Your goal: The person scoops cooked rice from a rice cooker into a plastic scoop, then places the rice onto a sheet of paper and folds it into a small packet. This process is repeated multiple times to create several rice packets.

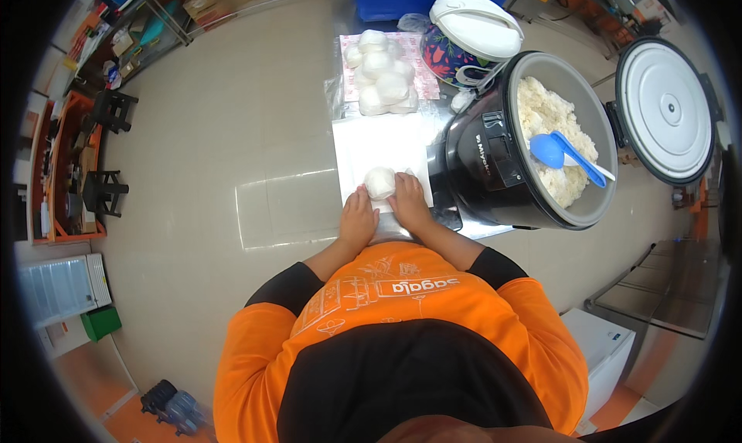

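Observation:
A round white bundle, apparently rice wrapped in paper or thin film, rests on a stack of white paper sheets in front of me. My left hand grips its near left side, fingertips against the wrapping. On the opposite side, my right hand has its fingers curled at the bundle's right edge, by a crumpled bit of wrapping. The undersides of the fingers are hidden. Beyond the sheets, several similar white bundles are piled on pink-patterned paper.
To the right stands a large black Miyako rice cooker, its lid raised, holding cooked rice and a blue scoop. A smaller floral rice cooker and a blue box are behind. Dark stools stand far left.

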